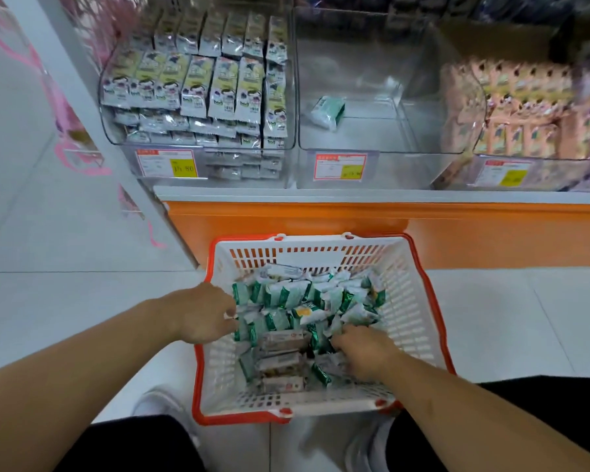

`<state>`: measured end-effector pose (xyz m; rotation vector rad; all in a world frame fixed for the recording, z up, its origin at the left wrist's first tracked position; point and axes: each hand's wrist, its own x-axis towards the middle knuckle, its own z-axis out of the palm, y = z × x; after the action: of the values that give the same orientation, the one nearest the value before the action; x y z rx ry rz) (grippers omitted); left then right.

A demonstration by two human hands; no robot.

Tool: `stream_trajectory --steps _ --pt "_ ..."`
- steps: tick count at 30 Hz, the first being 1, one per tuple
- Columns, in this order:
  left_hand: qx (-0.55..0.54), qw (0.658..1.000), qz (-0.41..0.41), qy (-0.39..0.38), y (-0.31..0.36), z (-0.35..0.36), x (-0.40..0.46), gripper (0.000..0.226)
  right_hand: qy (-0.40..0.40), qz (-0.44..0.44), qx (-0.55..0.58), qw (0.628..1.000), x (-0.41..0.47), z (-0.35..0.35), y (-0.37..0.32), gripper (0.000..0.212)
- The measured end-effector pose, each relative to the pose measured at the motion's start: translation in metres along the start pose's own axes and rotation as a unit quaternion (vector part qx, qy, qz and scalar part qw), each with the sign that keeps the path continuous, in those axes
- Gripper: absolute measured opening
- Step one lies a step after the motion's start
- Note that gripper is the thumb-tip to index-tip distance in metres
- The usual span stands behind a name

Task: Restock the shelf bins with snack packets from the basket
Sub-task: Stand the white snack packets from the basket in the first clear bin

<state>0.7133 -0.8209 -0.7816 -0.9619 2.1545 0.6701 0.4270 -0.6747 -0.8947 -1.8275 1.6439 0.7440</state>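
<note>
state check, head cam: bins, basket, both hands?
left bin: packed full of packets
middle bin: nearly empty, one green packet inside
right bin: mostly full, blurred
basket: on the floor, holds many green packets
left hand: in the basket, fingers among the packets, grip unclear
right hand: in the basket, fingers buried in the packets, grip unclear

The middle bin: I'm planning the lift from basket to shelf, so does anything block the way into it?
Nothing visible does. The middle bin is open-topped, holding one green packet; only its own clear front wall rises above the basket.
</note>
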Motion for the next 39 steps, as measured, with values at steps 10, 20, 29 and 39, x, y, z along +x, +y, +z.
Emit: stream_trajectory --steps 10,20,29,39 --pt "-0.149 0.987 0.048 0.04 0.033 -0.066 -0.031 0.034 0.074 -0.054 0.292 0.952 -0.081 -0.191 -0.003 0.034" --pt "-0.506 0.837 0.163 0.131 0.05 -0.115 -0.096 0.025 0.268 -0.188 0.419 0.847 -0.159 -0.261 -0.02 0.033" --pt "-0.68 0.66 0.116 0.297 0.05 -0.123 -0.093 0.029 0.294 -0.171 0.319 0.885 -0.159 -0.256 -0.052 0.035" --pt "-0.682 0.657 0.11 0.302 0.051 -0.127 -0.084 0.022 0.345 -0.179 0.207 0.898 -0.149 -0.264 -0.063 0.092"
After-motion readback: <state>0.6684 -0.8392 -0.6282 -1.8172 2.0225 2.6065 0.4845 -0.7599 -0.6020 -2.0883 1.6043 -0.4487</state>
